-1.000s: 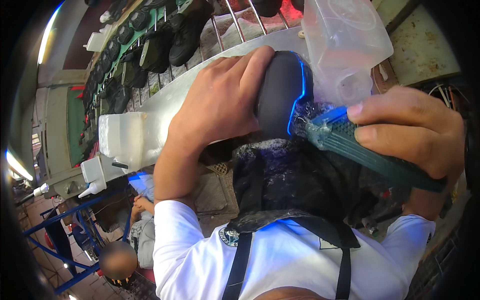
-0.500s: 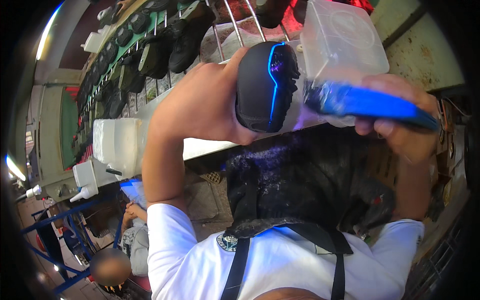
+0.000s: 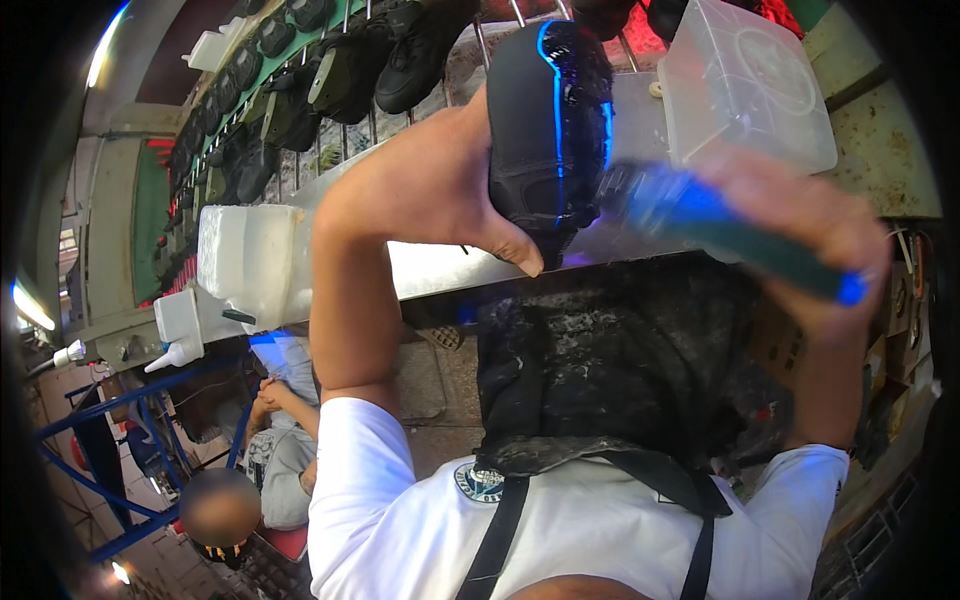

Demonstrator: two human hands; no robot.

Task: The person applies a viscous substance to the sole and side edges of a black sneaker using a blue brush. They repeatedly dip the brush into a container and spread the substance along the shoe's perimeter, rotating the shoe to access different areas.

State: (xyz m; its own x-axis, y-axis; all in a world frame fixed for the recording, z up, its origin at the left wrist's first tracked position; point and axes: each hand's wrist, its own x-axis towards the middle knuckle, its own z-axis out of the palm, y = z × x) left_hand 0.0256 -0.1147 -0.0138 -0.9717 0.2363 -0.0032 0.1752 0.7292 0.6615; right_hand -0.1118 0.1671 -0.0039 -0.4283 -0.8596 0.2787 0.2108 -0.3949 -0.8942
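A black shoe [image 3: 522, 120] is gripped in my left hand [image 3: 425, 175], whose thumb presses near its lower end. A bright blue line runs along the shoe's edge, and the dark surface right of it looks wet and shiny. My right hand [image 3: 825, 215] is closed around the dark handle of a brush [image 3: 745, 245], blurred by motion. The brush's bristle end, lit blue, is close to the shoe's right side. I cannot tell whether it touches the shoe.
A translucent plastic tub [image 3: 745, 95] stands behind my right hand. Left of my arm are a whitish container [image 3: 250, 262] and a white nozzle bottle [image 3: 180, 328] at the metal ledge [image 3: 440, 268]. Black shoes [image 3: 425, 55] line a rack behind. Another person [image 3: 280, 460] sits lower left.
The shoe has shifted upward and turned, showing more of its shiny side. My right hand has moved slightly lower, and the brush now slants down toward its handle end.
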